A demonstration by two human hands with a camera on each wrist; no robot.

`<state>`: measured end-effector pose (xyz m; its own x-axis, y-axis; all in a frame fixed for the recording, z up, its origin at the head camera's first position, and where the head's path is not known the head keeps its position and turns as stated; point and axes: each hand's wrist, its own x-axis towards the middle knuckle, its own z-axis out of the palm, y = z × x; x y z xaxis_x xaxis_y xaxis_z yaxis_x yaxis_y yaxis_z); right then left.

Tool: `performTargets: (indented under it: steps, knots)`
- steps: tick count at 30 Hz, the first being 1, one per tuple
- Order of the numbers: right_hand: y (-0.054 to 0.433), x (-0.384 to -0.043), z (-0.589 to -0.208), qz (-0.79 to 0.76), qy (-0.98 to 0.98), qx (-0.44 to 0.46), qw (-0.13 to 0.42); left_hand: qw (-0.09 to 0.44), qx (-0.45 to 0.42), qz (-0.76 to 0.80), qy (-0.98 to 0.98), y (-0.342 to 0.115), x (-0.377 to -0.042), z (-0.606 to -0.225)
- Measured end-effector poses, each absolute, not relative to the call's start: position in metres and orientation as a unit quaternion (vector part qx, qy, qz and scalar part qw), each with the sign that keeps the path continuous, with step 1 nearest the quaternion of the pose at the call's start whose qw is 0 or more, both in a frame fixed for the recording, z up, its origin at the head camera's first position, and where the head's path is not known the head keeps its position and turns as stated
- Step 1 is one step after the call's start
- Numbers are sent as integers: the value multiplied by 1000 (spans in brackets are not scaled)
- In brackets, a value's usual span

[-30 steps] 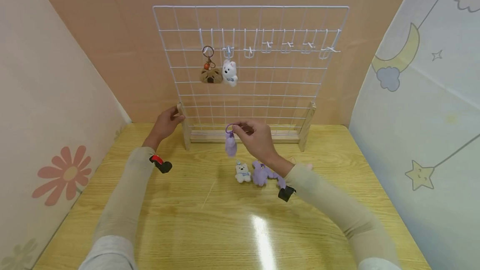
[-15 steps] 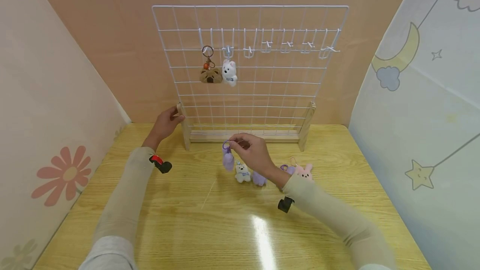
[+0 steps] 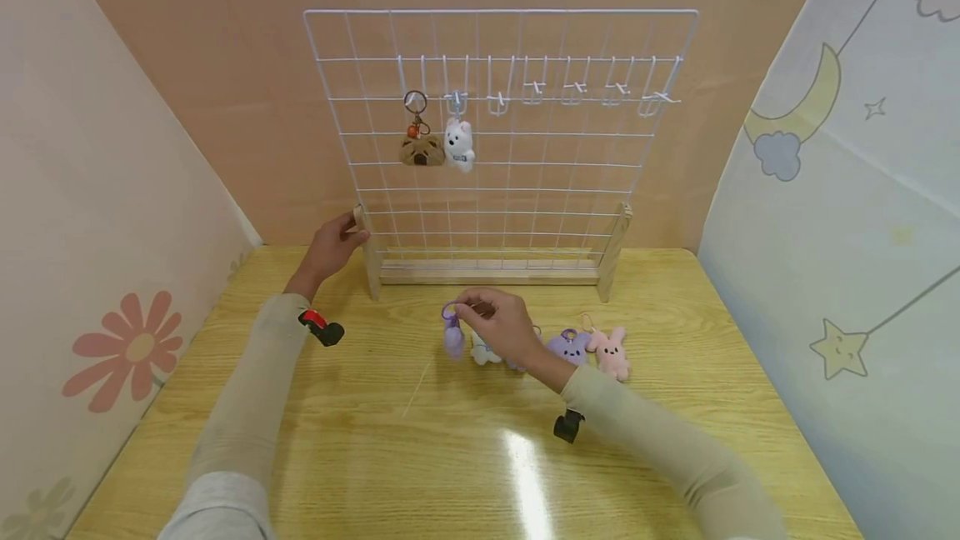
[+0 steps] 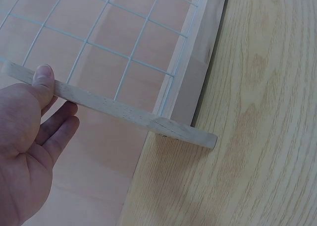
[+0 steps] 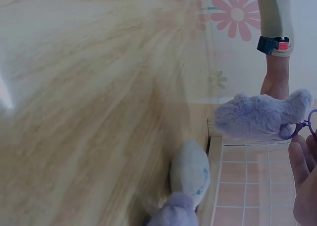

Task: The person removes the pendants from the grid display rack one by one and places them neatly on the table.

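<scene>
My right hand point(image 3: 498, 323) pinches the purple ring of a fuzzy lilac plush keychain point(image 3: 453, 338), which dangles over the table; the right wrist view shows the plush point(image 5: 255, 116) side-on. My left hand point(image 3: 330, 250) grips the left wooden upright point(image 4: 109, 106) of the grid rack's stand between thumb and fingers. Close beside my right hand lies a white bear keychain point(image 3: 483, 348), partly hidden by it. A purple plush point(image 3: 570, 347) and a pink bunny plush point(image 3: 613, 352) lie to its right. Another purple plush is mostly covered by my wrist.
A white wire grid point(image 3: 502, 148) stands at the back, with several hooks point(image 3: 574, 90) along its upper part. From the two leftmost hang a brown plush keychain point(image 3: 422, 151) and a white dog plush keychain point(image 3: 459, 147). Patterned side walls point(image 3: 840, 240) flank the wooden table point(image 3: 337, 440).
My right hand has come down and toward the front with the lilac keychain. The purple and pink plushes have come into view from behind my arm. My left hand has stayed put.
</scene>
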<state>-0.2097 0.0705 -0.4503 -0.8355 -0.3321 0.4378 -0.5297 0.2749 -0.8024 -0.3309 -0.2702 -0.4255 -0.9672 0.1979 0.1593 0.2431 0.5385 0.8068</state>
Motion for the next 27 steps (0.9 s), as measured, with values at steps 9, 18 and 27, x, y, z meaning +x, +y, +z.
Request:
performTargets:
  steps: [9, 18, 27]
  knots:
    - [65, -205, -461, 541, -791, 277, 69, 27, -129, -467, -874, -272, -332, -427]
    - [62, -202, -471, 528, -798, 287, 36, 25, -128, -469, -874, -272, -334, -429]
    - [63, -204, -473, 523, -799, 295, 34, 28, -128, -469, -874, -272, -335, -429]
